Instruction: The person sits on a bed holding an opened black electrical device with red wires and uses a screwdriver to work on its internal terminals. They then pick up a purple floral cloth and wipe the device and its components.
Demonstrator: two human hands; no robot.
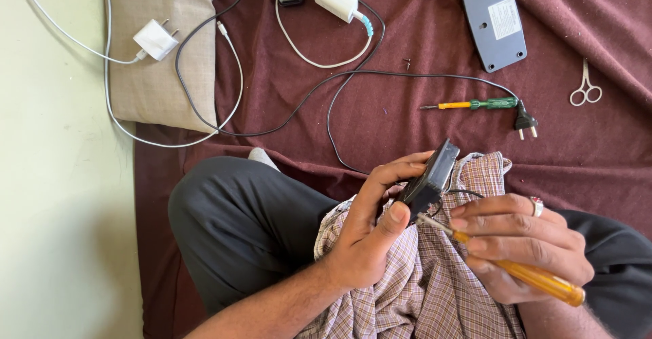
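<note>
My left hand (pixel 370 227) is wrapped around a small black device (pixel 429 179) just right of the frame's centre, thumb pressed on its near end and fingers curled over the far side, so it stands tilted over my lap. Its long axis runs from lower left up toward the upper right. My right hand (pixel 523 244) is closed around the amber handle of a yellow-handled screwdriver (pixel 536 278), which lies from the lower right of the frame up and leftward; the metal tip meets the lower end of the device, right beside my left thumb. The device thus lies up and left of my right grip, nearly in line with the shaft, and my left hand is the nearer one, already on it. A thin black cord (pixel 353 74) leaves the device and loops across the maroon cloth (pixel 421 40) to a two-pin plug (pixel 525 123) right of centre. Beside that plug lies a green-handled screwdriver (pixel 479 104); further toward the upper right sit a grey cover plate (pixel 494 20) and small scissors (pixel 586 91). A white charger (pixel 156 39) rests on a beige cushion (pixel 159 60) at the upper left.
</note>
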